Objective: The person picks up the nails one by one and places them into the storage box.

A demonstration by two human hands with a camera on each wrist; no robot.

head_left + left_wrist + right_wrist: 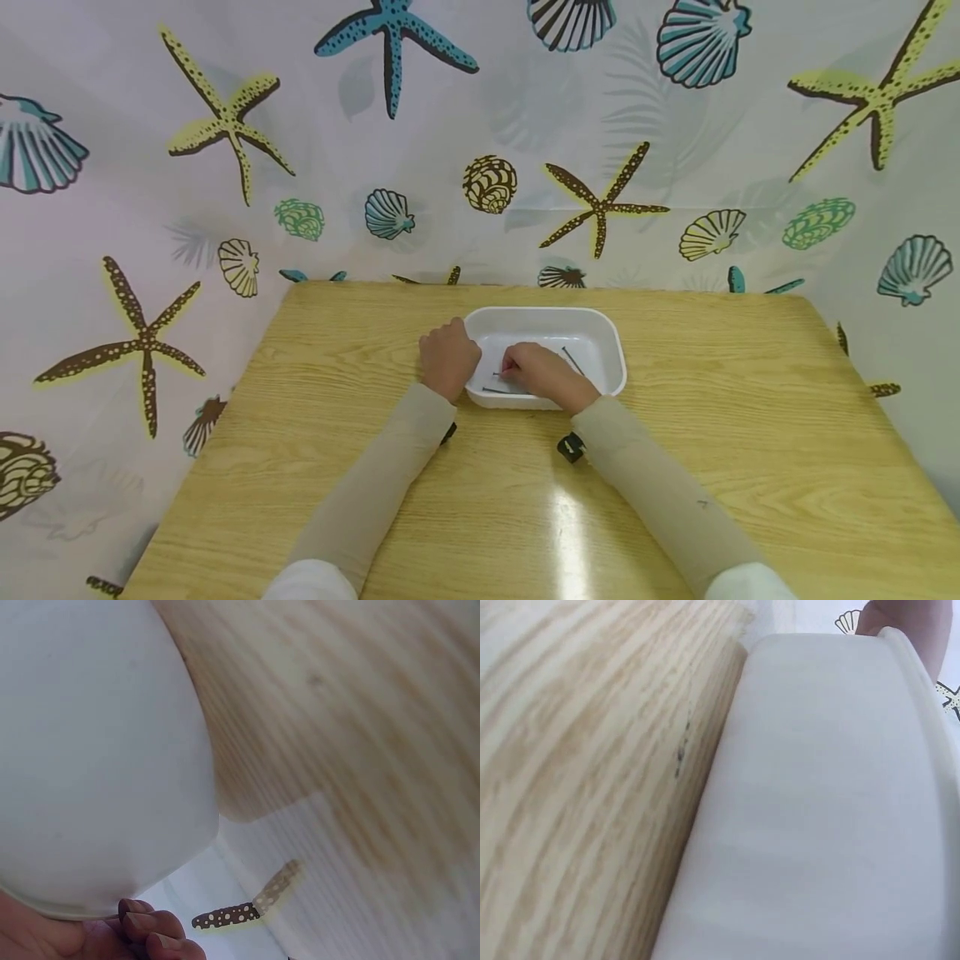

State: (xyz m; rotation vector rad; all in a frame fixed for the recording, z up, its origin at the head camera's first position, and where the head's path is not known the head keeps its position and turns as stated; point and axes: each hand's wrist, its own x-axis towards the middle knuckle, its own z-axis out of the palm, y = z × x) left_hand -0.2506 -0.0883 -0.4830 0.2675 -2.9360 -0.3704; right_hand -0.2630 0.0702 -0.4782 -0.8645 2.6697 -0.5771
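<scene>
A white plastic tray with rounded corners stands on the table. At its left end my left hand grips the rim; the left wrist view shows fingers bent at the rim, beside the tray's outer wall. My right hand reaches over the near side into the tray, thumb and fingers pinching a small nail whose end sticks out to the left. One long nail lies to the right of that hand, another nail near the front wall. The right wrist view shows mostly the tray's outside.
The wooden table extends on both sides and in front of the tray. Behind and beside it hangs a white cloth printed with starfish and shells. Dark wrist devices, such as the right one, sit below the sleeves near the tabletop.
</scene>
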